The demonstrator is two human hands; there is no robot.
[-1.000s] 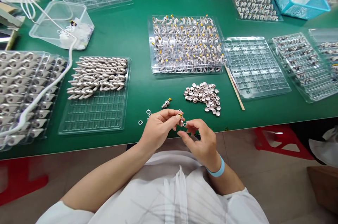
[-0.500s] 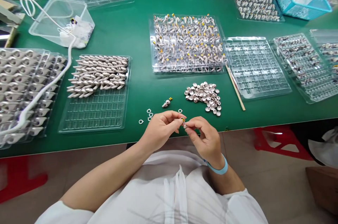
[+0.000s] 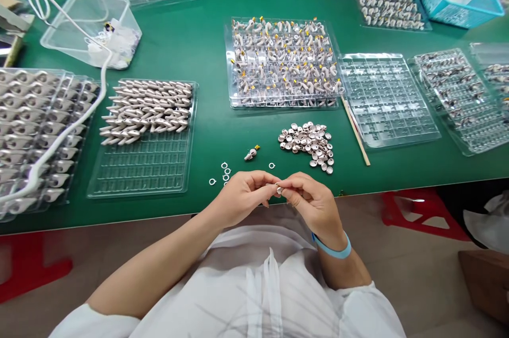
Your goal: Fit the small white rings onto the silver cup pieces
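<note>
Over the table's front edge, my left hand [image 3: 243, 196] and my right hand [image 3: 316, 204] meet fingertip to fingertip, both closed in a pinch. Between them shows a small, round, silvery metal cap [image 3: 279, 189], gripped by my right fingers. The small yellow-marked part in my left fingertips is now mostly hidden. Just beyond my hands lie a loose curved metal piece with a yellow tab [image 3: 251, 154], a single white ring [image 3: 271, 165] and several more rings [image 3: 227, 171]. A pile of small metal caps [image 3: 306, 141] sits beyond my right hand.
A tray of curved yellow-tabbed parts [image 3: 282, 62] stands ahead. To its right are a thin wooden stick [image 3: 356, 131] and a clear compartment tray [image 3: 392, 102]. Left are a half-filled tray [image 3: 139, 171], a clear plastic box [image 3: 89, 51] and a white cable [image 3: 59, 141].
My fingertips have come closer together. The yellow bit that showed at my left fingertips is now covered, and my right hand has turned slightly.
</note>
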